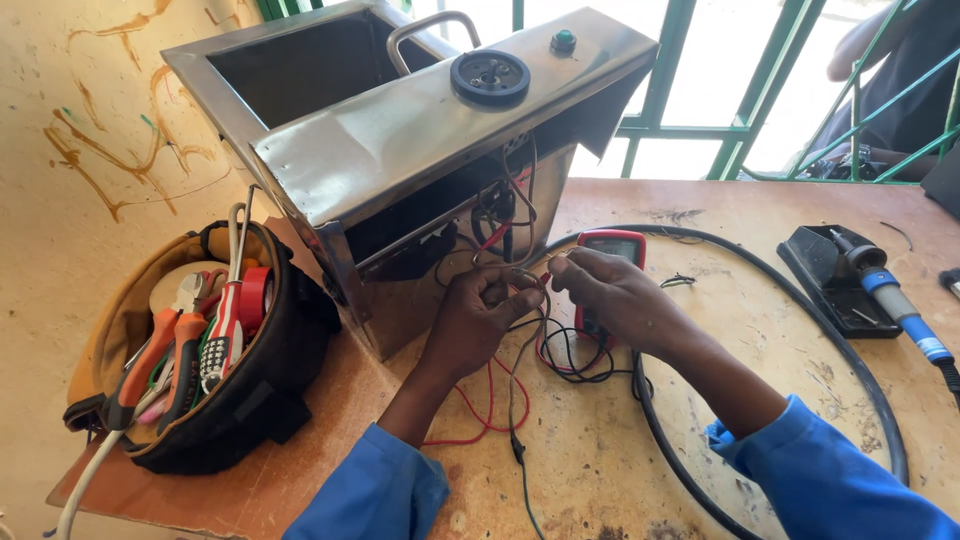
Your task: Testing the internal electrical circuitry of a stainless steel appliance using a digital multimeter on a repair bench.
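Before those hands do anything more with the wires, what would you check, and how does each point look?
1. Left hand has a grip on the wires: ok.
2. Right hand pinches them too: ok.
3. Red multimeter within reach: ok.
4. Meter setting readable: cannot tell.
5. Soldering iron rests on its black stand, away from the hands: ok.
6. Steel box unplugged: cannot tell.

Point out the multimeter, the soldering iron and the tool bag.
Multimeter (612,244): head view, red top edge of its case.
Soldering iron (898,308): head view, blue handle.
Tool bag (250,395): head view, black outer wall.
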